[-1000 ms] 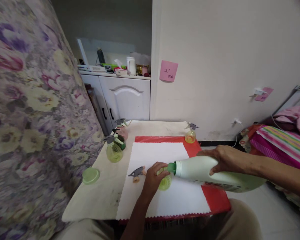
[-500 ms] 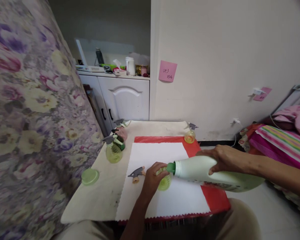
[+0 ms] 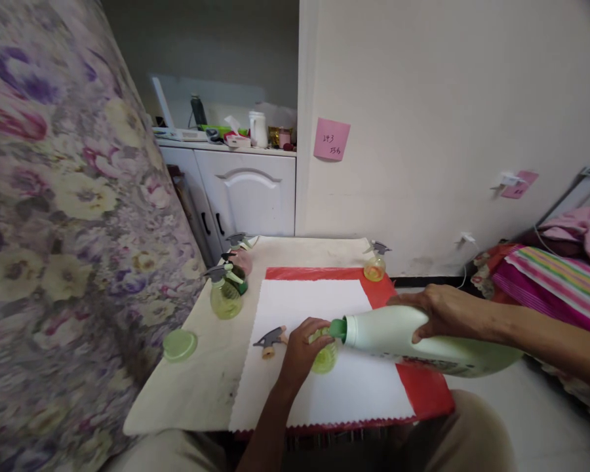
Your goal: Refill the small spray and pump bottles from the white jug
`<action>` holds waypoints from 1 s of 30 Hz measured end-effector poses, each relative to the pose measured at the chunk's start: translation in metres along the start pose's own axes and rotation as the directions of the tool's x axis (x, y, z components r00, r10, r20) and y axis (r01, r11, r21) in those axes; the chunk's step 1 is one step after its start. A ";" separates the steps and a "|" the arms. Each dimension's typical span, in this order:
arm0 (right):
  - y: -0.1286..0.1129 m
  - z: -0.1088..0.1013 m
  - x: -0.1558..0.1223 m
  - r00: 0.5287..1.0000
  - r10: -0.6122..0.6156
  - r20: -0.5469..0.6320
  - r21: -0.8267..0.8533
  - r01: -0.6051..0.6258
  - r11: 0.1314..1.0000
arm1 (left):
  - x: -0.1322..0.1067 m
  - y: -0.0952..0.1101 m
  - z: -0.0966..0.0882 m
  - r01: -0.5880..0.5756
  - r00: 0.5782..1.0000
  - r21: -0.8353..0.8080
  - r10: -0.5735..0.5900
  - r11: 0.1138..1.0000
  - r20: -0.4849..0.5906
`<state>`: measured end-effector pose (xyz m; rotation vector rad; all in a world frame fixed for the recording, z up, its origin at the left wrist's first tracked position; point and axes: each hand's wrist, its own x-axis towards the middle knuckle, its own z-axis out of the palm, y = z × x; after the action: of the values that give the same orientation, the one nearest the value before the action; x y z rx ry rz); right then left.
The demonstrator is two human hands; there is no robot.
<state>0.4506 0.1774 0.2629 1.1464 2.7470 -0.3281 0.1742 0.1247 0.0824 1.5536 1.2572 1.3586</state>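
Note:
My right hand (image 3: pixel 440 316) grips a large pale green jug (image 3: pixel 388 329) from above, tilted nearly level. Its green spout (image 3: pixel 338 329) points left, over the mouth of a small yellow-green spray bottle (image 3: pixel 325 359). Fingers of my left hand (image 3: pixel 305 344) are wrapped round the neck of that bottle, which stands on a white sheet. Whether liquid is flowing cannot be made out. Left of my left hand lies a grey spray head (image 3: pixel 271 341) with a peach-coloured collar. A pale green round cap (image 3: pixel 179 345) rests on the table's left side.
Spray bottles stand at the table's left: a yellow-green one (image 3: pixel 225 298), a dark green one (image 3: pixel 236 278) and a pink one (image 3: pixel 242 259). Another spray bottle (image 3: pixel 374 267) is at the back right. A red sheet (image 3: pixel 425 392) lies under the white sheet (image 3: pixel 314 301). A floral curtain (image 3: pixel 78 229) hangs left.
The view has shifted very slightly. Both hands, the tilted jug and the small bottle keep the same positions relative to each other.

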 end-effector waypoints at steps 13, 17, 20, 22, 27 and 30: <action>-0.005 -0.004 -0.003 1.000 -0.011 0.005 0.006 0.011 1.000 | 0.000 0.005 -0.001 0.011 1.000 0.008 -0.011 1.000 -0.001; -0.006 -0.005 -0.002 1.000 -0.003 0.016 0.001 0.003 1.000 | 0.001 0.004 -0.001 0.011 1.000 0.009 -0.011 1.000 -0.007; -0.003 -0.004 -0.001 1.000 -0.006 0.015 0.006 0.005 1.000 | 0.002 0.002 -0.001 -0.006 1.000 0.004 0.006 1.000 0.001; -0.002 -0.004 -0.001 1.000 -0.010 0.013 0.010 0.010 1.000 | 0.002 0.000 -0.001 -0.011 1.000 0.009 0.011 1.000 0.003; -0.005 -0.006 -0.003 0.999 -0.032 0.000 0.016 0.032 0.999 | 0.001 0.001 -0.001 -0.009 1.000 0.013 0.009 1.000 0.012; -0.005 -0.006 -0.003 1.000 -0.024 0.005 -0.007 0.024 1.000 | 0.001 0.002 -0.001 -0.006 1.000 0.019 0.006 1.000 0.012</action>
<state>0.4483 0.1732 0.2700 1.1104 2.7571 -0.3231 0.1738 0.1248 0.0852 1.5777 1.2621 1.3427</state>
